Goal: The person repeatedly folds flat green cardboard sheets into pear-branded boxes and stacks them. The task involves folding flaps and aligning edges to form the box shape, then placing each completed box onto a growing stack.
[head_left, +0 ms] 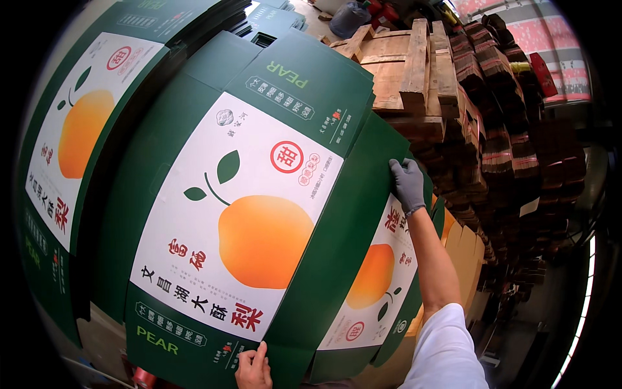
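Observation:
A large flat printed carton sheet [278,220], green with white panels and orange pear pictures, lies tilted in front of me, its fold lines visible. My right hand [409,186], in a grey glove, grips its right edge near the far corner, fingers bent over the green border. At the near edge, my bare left hand [253,367] is closed on the sheet beside the lower white panel corner, its fingertips on the printed side. What lies under the sheet is mostly hidden.
On the left rises a tall stack of matching carton sheets [91,117]. Wooden pallets [405,71] stand at the far right, with piles of brown folded cardboard [499,142] beside them. Plain tan cardboard [463,249] shows beyond my right forearm. A blue-grey bundle [350,19] sits at the back.

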Demonstrator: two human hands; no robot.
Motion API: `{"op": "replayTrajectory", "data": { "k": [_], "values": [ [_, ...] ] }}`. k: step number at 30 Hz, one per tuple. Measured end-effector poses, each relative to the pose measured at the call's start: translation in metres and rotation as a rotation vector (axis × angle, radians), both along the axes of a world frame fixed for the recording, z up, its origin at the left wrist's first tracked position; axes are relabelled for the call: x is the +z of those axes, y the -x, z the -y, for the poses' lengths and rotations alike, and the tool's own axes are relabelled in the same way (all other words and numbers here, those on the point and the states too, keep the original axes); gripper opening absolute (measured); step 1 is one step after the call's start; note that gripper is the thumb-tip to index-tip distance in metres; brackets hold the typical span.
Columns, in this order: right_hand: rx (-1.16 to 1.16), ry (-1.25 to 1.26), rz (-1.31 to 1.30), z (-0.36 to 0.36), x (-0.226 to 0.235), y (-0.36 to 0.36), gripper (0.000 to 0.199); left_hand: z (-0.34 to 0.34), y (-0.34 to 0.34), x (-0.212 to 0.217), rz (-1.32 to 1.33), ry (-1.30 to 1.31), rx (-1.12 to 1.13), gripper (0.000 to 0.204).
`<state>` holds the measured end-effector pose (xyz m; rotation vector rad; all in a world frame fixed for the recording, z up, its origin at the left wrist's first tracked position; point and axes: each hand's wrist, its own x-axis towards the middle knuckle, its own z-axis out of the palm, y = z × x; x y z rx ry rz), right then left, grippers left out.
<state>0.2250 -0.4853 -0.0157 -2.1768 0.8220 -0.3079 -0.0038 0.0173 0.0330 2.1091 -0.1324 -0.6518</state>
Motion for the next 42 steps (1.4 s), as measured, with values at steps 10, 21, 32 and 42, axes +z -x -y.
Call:
{"op": "replayTrajectory", "data": {
  "k": [10, 21, 32, 42],
  "values": [
    [0.008, 0.190, -0.017, 0.005, -0.009, 0.001, 0.044, -0.001, 0.001, -0.003, 0.028, 0.005, -0.009, 0.045],
    [-0.027, 0.315, -0.206, -0.015, 0.006, -0.005, 0.053, 0.001, -0.035, 0.021, 0.073, -0.267, -0.326, 0.040],
    [-0.056, 0.301, -0.260, -0.025, 0.011, -0.010, 0.054, 0.144, -0.204, -0.034, 0.868, 0.011, -0.532, 0.044],
    [-0.186, 0.001, 0.259, 0.002, 0.052, 0.002, 0.034, 0.155, -0.207, -0.039, 0.914, -0.133, -0.587, 0.043]
  ]
}}
